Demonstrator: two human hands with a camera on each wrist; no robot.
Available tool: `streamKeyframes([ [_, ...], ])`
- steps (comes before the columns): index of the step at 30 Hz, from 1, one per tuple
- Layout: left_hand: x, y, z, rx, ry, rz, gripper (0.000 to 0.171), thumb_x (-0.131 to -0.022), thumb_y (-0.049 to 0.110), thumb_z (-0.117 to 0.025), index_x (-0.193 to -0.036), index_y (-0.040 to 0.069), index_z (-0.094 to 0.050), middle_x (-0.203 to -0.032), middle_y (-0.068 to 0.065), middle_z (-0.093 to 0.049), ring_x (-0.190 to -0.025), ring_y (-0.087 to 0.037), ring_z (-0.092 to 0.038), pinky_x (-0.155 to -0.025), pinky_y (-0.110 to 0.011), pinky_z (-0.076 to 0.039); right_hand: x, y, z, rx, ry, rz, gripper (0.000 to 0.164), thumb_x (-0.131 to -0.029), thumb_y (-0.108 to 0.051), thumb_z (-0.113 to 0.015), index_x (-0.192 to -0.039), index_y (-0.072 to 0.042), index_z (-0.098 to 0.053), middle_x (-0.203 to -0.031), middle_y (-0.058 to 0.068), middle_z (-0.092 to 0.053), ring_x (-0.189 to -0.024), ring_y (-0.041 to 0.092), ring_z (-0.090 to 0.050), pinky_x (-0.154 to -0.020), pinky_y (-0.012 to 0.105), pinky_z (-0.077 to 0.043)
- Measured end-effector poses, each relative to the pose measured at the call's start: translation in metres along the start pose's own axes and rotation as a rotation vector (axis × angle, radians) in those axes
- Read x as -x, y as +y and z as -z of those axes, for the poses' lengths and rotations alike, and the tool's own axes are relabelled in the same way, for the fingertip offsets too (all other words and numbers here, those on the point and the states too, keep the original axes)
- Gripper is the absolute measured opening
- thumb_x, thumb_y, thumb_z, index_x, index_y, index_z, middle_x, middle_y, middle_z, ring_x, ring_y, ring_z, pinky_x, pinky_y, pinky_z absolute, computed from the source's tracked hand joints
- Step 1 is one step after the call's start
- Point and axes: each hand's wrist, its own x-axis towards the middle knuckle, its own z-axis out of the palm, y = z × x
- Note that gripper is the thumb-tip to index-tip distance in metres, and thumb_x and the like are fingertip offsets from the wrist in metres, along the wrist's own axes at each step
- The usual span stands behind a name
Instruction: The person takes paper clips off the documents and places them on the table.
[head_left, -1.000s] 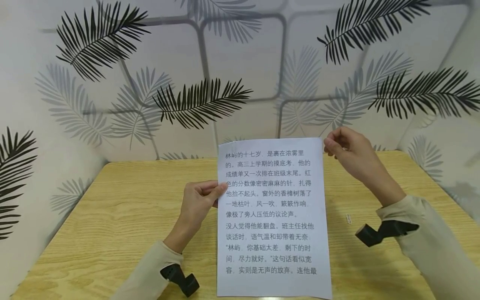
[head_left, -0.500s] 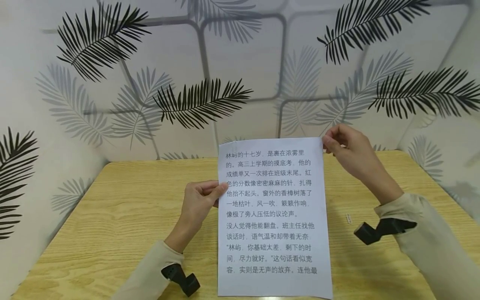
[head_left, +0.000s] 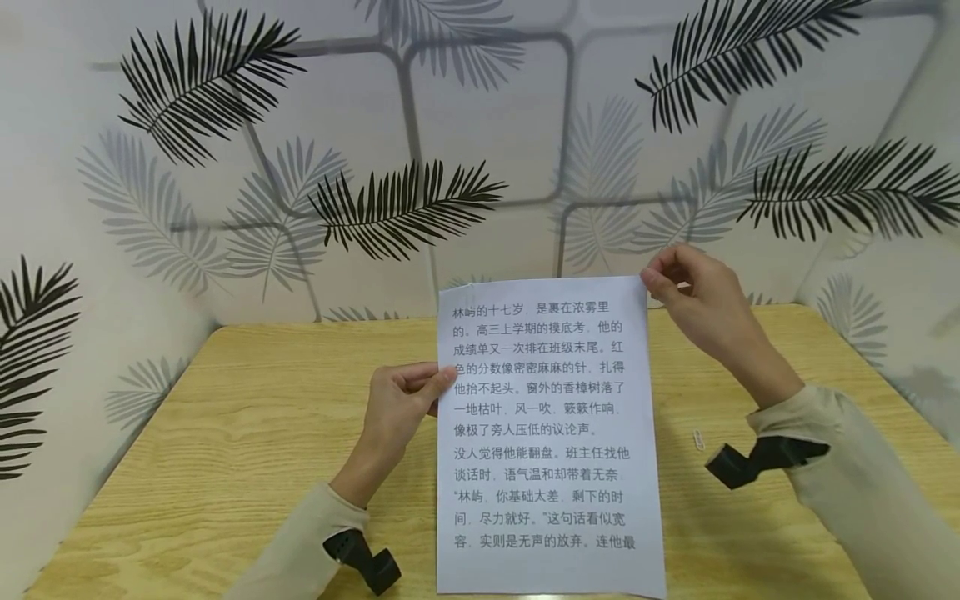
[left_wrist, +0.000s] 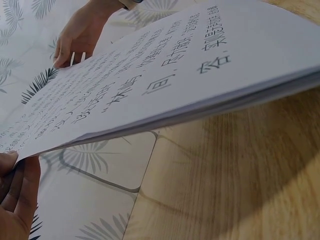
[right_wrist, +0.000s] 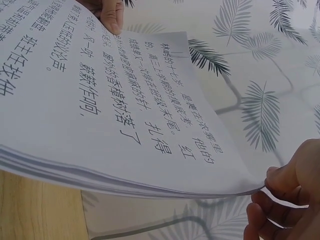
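A thin stack of printed sheets is held up in front of me, its text facing me. My left hand pinches its left edge, thumb on the front and fingers behind. At the top right corner, my right hand grips the sheets between thumb and fingers. A small pale paper clip appears to sit on the top left edge of the stack. Several layered sheet edges show in the right wrist view. On the wooden table lies another small paper clip, right of the stack and below my right hand.
The light wooden table spreads under both arms, with its back edge near a leaf-patterned wall. Black wrist cameras are strapped on both sleeves.
My right hand has shifted slightly left and up at the sheets' top right corner. The left hand and the stack stay almost still.
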Motion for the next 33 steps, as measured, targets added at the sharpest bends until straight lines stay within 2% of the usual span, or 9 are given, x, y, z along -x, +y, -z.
streamKeyframes([
  [8,0.001,0.0,0.0,0.0,0.006,0.001,0.017,-0.091,0.002,-0.066,-0.101,-0.01,-0.071,-0.083,-0.022,-0.072,-0.057,-0.015,-0.067,-0.059,-0.026,-0.056,-0.005,-0.004,-0.006,0.009,0.012,0.039,0.018,-0.099,-0.015,-0.056,-0.103,0.003,-0.058,-0.096,0.015,-0.061,-0.087,0.015,-0.053,-0.077,0.022,-0.043],
  [14,0.001,-0.002,0.0,0.004,0.0,-0.01,0.017,-0.091,0.002,-0.066,-0.1,-0.01,-0.071,-0.083,-0.022,-0.072,-0.057,-0.015,-0.067,-0.059,-0.026,-0.056,-0.015,-0.009,-0.014,0.043,0.066,0.175,0.013,-0.097,-0.008,-0.059,-0.098,0.004,-0.059,-0.09,0.016,-0.062,-0.088,0.022,-0.056,-0.072,0.027,-0.042],
  [21,0.001,-0.002,0.0,0.013,-0.005,-0.025,0.017,-0.091,0.003,-0.066,-0.101,-0.01,-0.071,-0.084,-0.022,-0.072,-0.059,-0.015,-0.068,-0.059,-0.025,-0.056,-0.026,-0.017,-0.024,0.076,0.098,0.287,0.007,-0.092,-0.002,-0.063,-0.09,0.004,-0.059,-0.084,0.015,-0.061,-0.082,0.023,-0.055,-0.073,0.038,-0.044],
  [27,0.001,-0.002,0.0,0.01,-0.002,-0.019,0.016,-0.091,0.002,-0.066,-0.101,-0.01,-0.071,-0.084,-0.022,-0.072,-0.058,-0.016,-0.068,-0.059,-0.025,-0.056,-0.029,-0.023,-0.033,0.125,0.143,0.373,0.007,-0.089,0.002,-0.066,-0.086,0.003,-0.06,-0.08,0.015,-0.061,-0.077,0.026,-0.055,-0.07,0.036,-0.039],
  [33,0.001,-0.001,-0.001,0.008,0.008,-0.016,0.016,-0.09,0.001,-0.066,-0.1,-0.01,-0.071,-0.083,-0.022,-0.071,-0.058,-0.015,-0.067,-0.057,-0.025,-0.056,-0.032,-0.033,-0.042,0.141,0.125,0.418,0.007,-0.089,0.002,-0.066,-0.086,0.004,-0.06,-0.08,0.016,-0.062,-0.076,0.029,-0.057,-0.07,0.038,-0.042],
])
